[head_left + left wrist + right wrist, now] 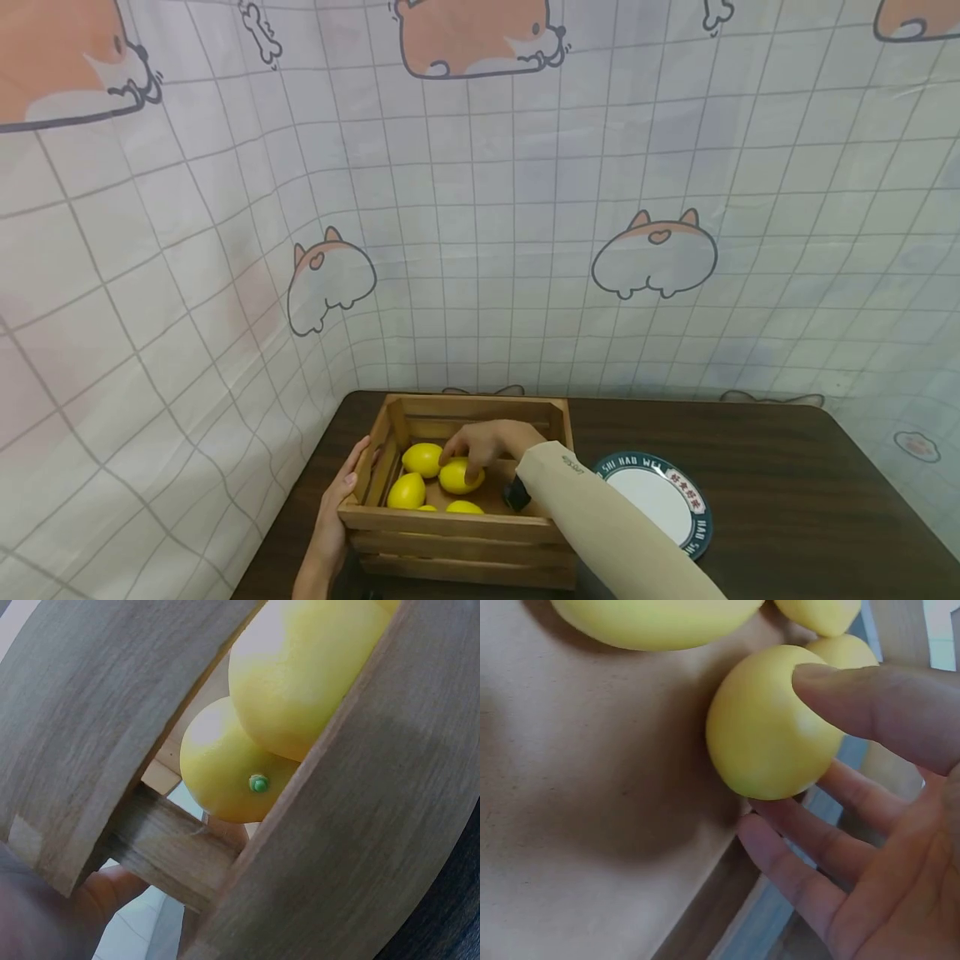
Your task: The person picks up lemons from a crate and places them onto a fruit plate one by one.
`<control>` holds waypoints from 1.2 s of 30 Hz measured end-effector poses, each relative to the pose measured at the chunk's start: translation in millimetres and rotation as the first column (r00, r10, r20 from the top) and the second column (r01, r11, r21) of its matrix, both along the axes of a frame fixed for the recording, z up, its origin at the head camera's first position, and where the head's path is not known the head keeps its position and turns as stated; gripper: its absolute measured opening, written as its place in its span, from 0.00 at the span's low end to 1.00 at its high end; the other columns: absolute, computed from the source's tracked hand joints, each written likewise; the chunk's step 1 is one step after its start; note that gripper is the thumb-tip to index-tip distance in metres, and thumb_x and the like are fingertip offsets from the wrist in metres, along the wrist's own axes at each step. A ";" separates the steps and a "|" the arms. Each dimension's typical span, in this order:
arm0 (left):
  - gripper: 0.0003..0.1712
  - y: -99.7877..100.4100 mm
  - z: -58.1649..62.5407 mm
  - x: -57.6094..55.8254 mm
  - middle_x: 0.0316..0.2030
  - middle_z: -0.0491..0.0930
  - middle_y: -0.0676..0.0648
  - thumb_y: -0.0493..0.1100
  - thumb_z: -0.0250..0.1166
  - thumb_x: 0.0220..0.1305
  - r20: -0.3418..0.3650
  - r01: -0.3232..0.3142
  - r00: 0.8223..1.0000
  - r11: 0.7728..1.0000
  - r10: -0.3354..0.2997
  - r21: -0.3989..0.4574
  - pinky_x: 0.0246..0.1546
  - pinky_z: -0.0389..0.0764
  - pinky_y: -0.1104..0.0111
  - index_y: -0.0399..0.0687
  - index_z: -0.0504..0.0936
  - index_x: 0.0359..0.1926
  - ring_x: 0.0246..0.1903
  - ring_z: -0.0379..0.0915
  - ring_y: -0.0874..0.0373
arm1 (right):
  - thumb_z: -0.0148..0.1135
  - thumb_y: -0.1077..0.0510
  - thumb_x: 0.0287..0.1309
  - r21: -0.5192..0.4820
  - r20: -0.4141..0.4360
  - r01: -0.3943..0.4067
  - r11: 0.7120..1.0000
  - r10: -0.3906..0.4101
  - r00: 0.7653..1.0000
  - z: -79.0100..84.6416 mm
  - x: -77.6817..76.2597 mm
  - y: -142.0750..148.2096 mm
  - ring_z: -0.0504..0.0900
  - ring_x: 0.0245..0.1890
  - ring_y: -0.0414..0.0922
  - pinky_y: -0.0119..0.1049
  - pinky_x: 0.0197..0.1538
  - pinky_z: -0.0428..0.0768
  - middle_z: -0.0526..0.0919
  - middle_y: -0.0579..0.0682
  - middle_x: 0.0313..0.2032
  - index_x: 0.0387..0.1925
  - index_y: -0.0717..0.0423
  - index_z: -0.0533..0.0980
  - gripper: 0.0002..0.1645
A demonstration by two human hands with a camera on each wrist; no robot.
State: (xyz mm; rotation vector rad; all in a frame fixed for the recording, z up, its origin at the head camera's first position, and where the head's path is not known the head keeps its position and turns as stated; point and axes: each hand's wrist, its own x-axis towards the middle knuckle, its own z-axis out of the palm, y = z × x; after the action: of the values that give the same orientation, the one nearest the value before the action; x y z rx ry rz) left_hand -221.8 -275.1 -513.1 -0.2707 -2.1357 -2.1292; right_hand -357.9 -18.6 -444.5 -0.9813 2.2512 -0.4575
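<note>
A slatted wooden crate (465, 523) with several yellow lemons in it stands on the table. My right hand (491, 442) reaches down into it and holds a lemon (772, 724) between thumb and fingers. The thumb (885, 701) presses one side of the fruit while fingertips touch the other. Another lemon (423, 460) lies just left of the held one, and one more lemon (407, 492) is nearer the front. At the crate's left side, my left hand (330, 510) grips the wall near the rim. Slats hide most of that hand in the left wrist view.
A round plate (696, 533) with a dark green lettered rim lies right of the crate, partly behind my right sleeve. The dark wooden table (810, 500) extends right. A white gridded curtain (487, 275) hangs behind and along the left.
</note>
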 end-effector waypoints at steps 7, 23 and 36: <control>0.31 1.5 -1.3 1.0 0.80 0.52 0.40 0.52 0.36 0.82 0.007 0.005 1.000 1.000 -0.005 -0.005 0.72 0.47 0.34 0.60 0.52 0.82 0.73 0.54 0.64 | 0.69 0.65 0.57 0.017 -0.007 0.031 0.999 -0.030 1.000 -5.1 1.1 1.9 0.72 0.67 0.49 0.46 0.66 0.74 0.75 0.50 0.66 0.67 0.35 0.76 0.38; 0.32 4.0 -1.2 -0.9 0.82 0.45 0.42 0.52 0.36 0.82 -0.007 0.007 1.000 1.000 -0.007 0.002 0.72 0.42 0.31 0.57 0.52 0.82 0.79 0.38 0.41 | 0.69 0.68 0.55 0.048 0.049 0.059 0.997 -0.061 0.997 -13.2 -0.1 3.8 0.71 0.55 0.44 0.43 0.59 0.76 0.74 0.47 0.68 0.67 0.32 0.76 0.41; 0.32 2.9 2.2 2.4 0.82 0.42 0.41 0.51 0.36 0.82 -0.012 0.018 1.000 0.999 -0.018 0.030 0.71 0.38 0.29 0.58 0.51 0.82 0.79 0.34 0.38 | 0.71 0.66 0.54 0.069 0.029 0.041 0.997 -0.043 0.999 -12.5 -1.0 1.4 0.71 0.54 0.42 0.43 0.61 0.75 0.76 0.45 0.66 0.66 0.31 0.76 0.41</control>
State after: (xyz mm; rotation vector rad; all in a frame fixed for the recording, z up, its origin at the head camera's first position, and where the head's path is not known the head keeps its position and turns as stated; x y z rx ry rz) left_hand -219.5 -272.2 -510.9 -0.2997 -2.1007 -2.1629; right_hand -358.9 -17.2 -457.0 -0.8882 2.2481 -0.4079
